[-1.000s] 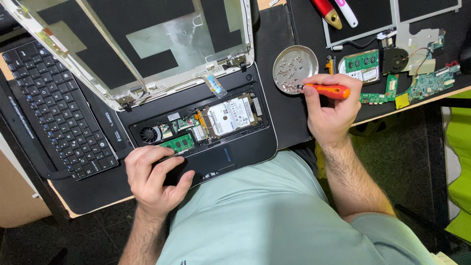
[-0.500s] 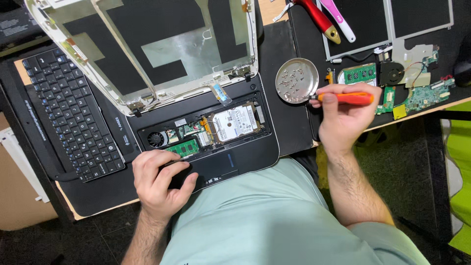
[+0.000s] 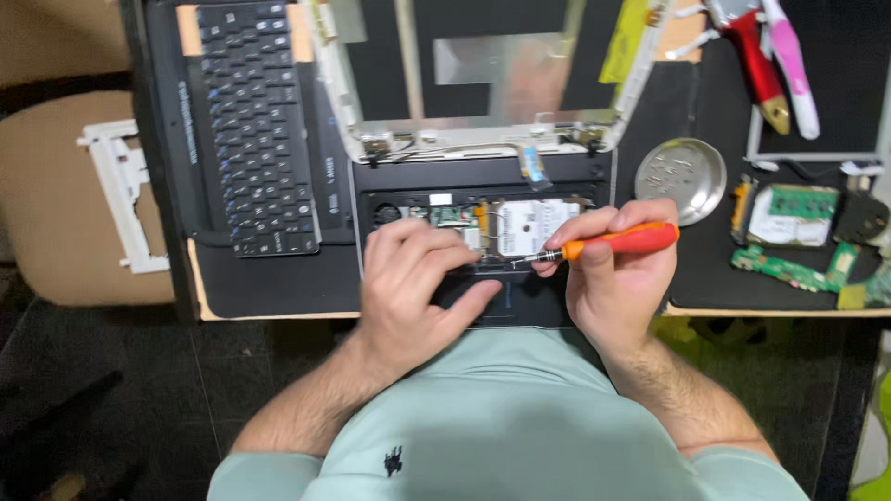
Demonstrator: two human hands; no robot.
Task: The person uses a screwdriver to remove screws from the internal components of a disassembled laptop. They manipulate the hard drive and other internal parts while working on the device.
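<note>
**Opened laptop base: screwdriver at the drive bay**

The black opened laptop base (image 3: 483, 232) lies on the black mat of the table (image 3: 278, 288), directly in front of the person. Its internal bay is exposed, showing a silver rectangular hard drive (image 3: 531, 225) and a small green circuit board (image 3: 452, 216) beside it. The hinged display frame, white-edged and stripped of its panel (image 3: 483, 74), stands open behind the bay.

The right hand (image 3: 617, 278) is closed around an orange-handled precision screwdriver (image 3: 613, 243), held nearly level, with its metal tip at the front edge of the hard drive. The left hand (image 3: 418, 278) rests palm-down on the base, fingers curled over the front rim of the bay and thumb extended along the palm rest; it grips nothing.

A detached black keyboard (image 3: 251, 130) lies to the left. A round silver metal dish (image 3: 682, 173) sits to the right of the base, with loose green circuit boards (image 3: 789, 223) further right.

Risks, as judged from this position:
- The tip may slip off a screw head and scratch the drive or the adjacent board, because the shaft is held at a shallow angle.
- A freed screw may drop into the bay, because the dish is apart from the work point.
- The left fingers lie close to the tip and could be jabbed.
</note>
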